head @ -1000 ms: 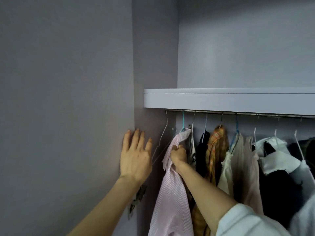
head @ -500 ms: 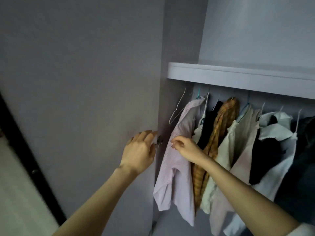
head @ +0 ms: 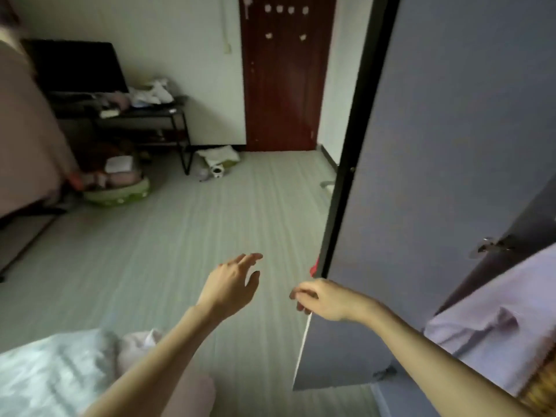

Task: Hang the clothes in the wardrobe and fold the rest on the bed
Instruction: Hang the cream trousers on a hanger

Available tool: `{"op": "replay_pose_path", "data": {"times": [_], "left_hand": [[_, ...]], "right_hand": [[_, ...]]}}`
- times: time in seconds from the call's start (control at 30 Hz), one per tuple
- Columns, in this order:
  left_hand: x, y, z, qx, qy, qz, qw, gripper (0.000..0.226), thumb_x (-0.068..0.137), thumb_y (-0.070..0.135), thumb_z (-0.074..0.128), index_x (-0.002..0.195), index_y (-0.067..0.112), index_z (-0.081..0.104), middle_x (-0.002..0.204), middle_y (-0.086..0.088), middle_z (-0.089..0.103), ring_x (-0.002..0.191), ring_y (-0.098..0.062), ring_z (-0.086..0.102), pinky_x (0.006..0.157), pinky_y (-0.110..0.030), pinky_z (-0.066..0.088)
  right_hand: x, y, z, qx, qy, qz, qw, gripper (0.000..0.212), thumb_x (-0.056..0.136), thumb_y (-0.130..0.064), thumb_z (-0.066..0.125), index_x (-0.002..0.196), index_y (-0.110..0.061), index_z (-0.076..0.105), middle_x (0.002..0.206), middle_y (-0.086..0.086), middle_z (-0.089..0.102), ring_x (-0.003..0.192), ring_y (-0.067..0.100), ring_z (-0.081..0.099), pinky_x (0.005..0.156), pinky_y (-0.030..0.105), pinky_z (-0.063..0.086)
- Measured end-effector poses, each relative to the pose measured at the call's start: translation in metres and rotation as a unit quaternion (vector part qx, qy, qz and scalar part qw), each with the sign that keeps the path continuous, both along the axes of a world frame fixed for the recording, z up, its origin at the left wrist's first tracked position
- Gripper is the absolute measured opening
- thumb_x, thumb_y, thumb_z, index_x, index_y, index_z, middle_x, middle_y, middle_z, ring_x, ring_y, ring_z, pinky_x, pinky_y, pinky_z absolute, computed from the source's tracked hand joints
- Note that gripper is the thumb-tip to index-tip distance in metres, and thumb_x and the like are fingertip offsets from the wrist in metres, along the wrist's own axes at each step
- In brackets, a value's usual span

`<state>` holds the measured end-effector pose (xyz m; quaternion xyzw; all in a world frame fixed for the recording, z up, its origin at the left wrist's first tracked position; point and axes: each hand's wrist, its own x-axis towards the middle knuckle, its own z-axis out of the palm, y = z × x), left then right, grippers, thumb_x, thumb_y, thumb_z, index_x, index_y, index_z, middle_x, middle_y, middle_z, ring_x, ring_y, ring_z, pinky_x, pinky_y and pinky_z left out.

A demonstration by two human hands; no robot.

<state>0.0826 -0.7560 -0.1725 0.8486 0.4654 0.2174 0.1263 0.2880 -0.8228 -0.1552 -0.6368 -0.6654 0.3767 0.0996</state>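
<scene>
The pale heap of clothes (head: 60, 374) lies on the bed at lower left, below and behind the left hand (head: 231, 284), the nearer grip, fingers spread and empty. The right hand (head: 322, 299) hangs loosely curled, holding nothing, beside the wardrobe door (head: 436, 176).

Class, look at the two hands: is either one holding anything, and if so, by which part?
Nothing is held. The left hand is open in mid-air; the right hand hangs loosely curled, empty.
</scene>
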Motion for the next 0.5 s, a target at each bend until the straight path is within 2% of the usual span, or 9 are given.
{"op": "replay_pose_path", "data": {"times": [0.07, 0.23, 0.4, 0.5], "left_hand": [[-0.052, -0.019, 0.002, 0.0, -0.003, 0.106, 0.994, 0.039, 0.094, 0.026, 0.049, 0.133, 0.022, 0.051, 0.126, 0.001, 0.06, 0.114, -0.016, 0.058, 0.092, -0.03, 0.047], [-0.151, -0.081, 0.012, -0.009, 0.015, 0.276, 0.961, 0.037, 0.095, 0.025, 0.049, 0.132, 0.023, 0.053, 0.125, 0.0, 0.059, 0.114, -0.02, 0.057, 0.091, -0.032, 0.046], [-0.246, -0.162, 0.027, 0.014, 0.009, 0.435, 0.9, 0.036, 0.094, 0.022, 0.05, 0.13, 0.019, 0.055, 0.123, -0.001, 0.059, 0.11, -0.019, 0.058, 0.089, -0.035, 0.047], [-0.294, -0.207, 0.029, 0.015, -0.001, 0.515, 0.857, 0.036, 0.095, 0.021, 0.049, 0.13, 0.02, 0.054, 0.125, 0.001, 0.059, 0.11, -0.016, 0.058, 0.09, -0.033, 0.047]], "right_hand": [[-0.045, 0.019, -0.001, 0.017, 0.024, 0.057, 0.998, 0.027, 0.099, -0.027, 0.039, 0.111, -0.016, 0.061, 0.094, -0.006, 0.065, 0.081, 0.008, 0.059, 0.08, 0.024, 0.048], [-0.15, 0.038, 0.0, 0.04, 0.107, 0.154, 0.981, 0.025, 0.099, -0.022, 0.04, 0.109, -0.016, 0.062, 0.084, -0.01, 0.062, 0.075, 0.006, 0.06, 0.068, 0.013, 0.045], [-0.266, 0.024, 0.004, 0.026, 0.144, 0.282, 0.948, 0.023, 0.098, -0.013, 0.039, 0.102, -0.01, 0.062, 0.083, 0.001, 0.063, 0.071, 0.015, 0.058, 0.065, 0.018, 0.045], [-0.331, 0.009, 0.0, 0.013, 0.158, 0.349, 0.924, 0.025, 0.097, -0.01, 0.04, 0.103, -0.006, 0.063, 0.077, -0.002, 0.062, 0.063, 0.011, 0.058, 0.056, 0.01, 0.042]]}}
